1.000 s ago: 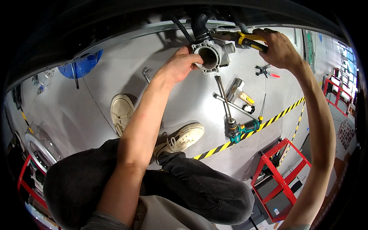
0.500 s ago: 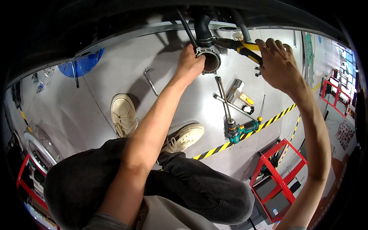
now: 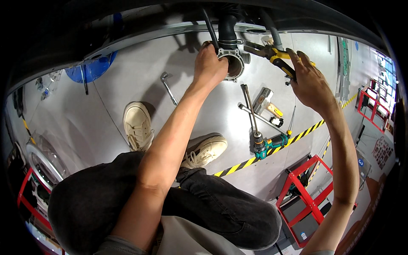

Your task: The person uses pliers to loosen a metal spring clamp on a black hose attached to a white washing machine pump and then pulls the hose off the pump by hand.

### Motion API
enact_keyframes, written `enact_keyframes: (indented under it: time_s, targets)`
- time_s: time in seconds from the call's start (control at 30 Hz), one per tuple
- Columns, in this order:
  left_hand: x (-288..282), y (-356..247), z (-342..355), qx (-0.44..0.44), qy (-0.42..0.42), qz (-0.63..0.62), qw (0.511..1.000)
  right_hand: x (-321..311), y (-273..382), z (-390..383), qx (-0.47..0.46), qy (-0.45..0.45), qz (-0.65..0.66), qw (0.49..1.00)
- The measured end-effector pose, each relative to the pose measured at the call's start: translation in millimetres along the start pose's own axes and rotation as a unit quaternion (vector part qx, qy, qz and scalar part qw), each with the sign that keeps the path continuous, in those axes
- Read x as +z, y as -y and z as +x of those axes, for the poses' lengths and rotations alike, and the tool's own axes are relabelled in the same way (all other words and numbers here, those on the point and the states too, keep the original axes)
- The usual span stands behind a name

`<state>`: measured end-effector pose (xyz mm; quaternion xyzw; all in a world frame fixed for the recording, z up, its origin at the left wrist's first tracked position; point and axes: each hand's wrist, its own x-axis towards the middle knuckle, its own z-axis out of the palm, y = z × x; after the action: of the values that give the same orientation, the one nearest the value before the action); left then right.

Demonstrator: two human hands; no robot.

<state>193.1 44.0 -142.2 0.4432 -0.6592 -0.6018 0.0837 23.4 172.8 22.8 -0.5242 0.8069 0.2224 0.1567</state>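
Note:
My left hand (image 3: 209, 68) grips the left side of a round grey pump housing (image 3: 241, 68), whose open mouth faces me. A black rubber hose (image 3: 228, 29) runs down into the top of the housing. Around the hose's lower end sits a wire hose clamp (image 3: 231, 42). My right hand (image 3: 311, 83) is wrapped round the yellow and black handles of a pair of pliers (image 3: 272, 54). The pliers' jaws are spread and lie just right of the clamp's ears, seemingly apart from them. My left fingertips are partly hidden behind the housing.
A ribbed grey hose (image 3: 275, 37) hangs right of the housing beneath a dark overhanging edge. On the floor lie a hammer (image 3: 262, 100), a teal cordless drill (image 3: 265, 146) with a long bit, and a socket wrench (image 3: 168, 88). A red frame (image 3: 310, 199) stands at lower right.
The pliers have come away from the clamp, moving slightly right, and their jaws have spread. My right hand's fingers have loosened on the handles. My left hand keeps its hold on the housing.

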Motion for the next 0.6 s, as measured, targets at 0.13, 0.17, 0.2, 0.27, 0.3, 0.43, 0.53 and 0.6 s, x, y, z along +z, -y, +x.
enact_keyframes:
  time_s: [0.13, 0.17, 0.2, 0.27, 0.3, 0.43, 0.53, 0.6]
  targets:
    - [0, -5, -2, 0.006, 0.001, 0.008, 1.0, 7, -1, 5, 0.003, -0.017, -0.009, 1.0]
    - [-1, -6, -3, 0.006, 0.002, 0.011, 1.0, 7, 1, 6, -0.003, -0.027, -0.004, 1.0]
    - [0, -6, -3, 0.01, -0.001, 0.01, 1.0, 8, 2, 7, -0.008, -0.036, 0.001, 0.999]
    - [0, -4, -3, 0.019, -0.009, 0.008, 1.0, 6, 10, 8, -0.008, -0.03, 0.017, 0.999]
    - [0, -2, -3, 0.02, -0.013, 0.011, 1.0, 3, 17, 9, -0.002, -0.013, 0.029, 0.999]
    - [1, 0, -2, 0.022, -0.011, 0.021, 0.999, 4, 22, 7, 0.007, -0.007, 0.035, 0.999]
    - [1, -1, -4, 0.034, -0.019, 0.026, 0.999, 5, 15, 10, 0.008, -0.022, 0.03, 0.999]
    - [2, -1, -4, 0.035, -0.018, 0.026, 0.999, -5, 14, 13, -0.003, -0.027, -0.005, 1.0]
